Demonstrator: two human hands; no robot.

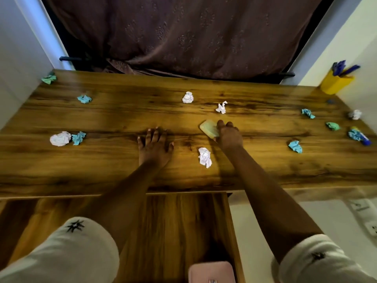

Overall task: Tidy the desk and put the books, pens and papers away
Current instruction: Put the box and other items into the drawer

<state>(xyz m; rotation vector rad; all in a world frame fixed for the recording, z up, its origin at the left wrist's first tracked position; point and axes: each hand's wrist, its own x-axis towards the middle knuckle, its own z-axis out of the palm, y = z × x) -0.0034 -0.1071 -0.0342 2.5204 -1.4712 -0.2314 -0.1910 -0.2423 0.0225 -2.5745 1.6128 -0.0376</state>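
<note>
Several crumpled paper balls lie scattered over the wooden desk [114,119], white and blue-green. My left hand [155,145] rests flat on the desk near its middle, fingers spread, holding nothing. My right hand [228,135] grips a pale yellow-green sponge-like pad [208,128] against the desk top. A white paper ball [205,157] lies between my forearms, and another white ball [221,107] sits just beyond the pad. A blue pen [362,137] lies at the right edge beside a blue ball [354,135].
A yellow cup [335,83] holding blue pens stands at the back right corner. A brown curtain [183,37] hangs behind the desk. Below the front edge is a wooden panel [175,225] with a pink case [211,271] at the bottom.
</note>
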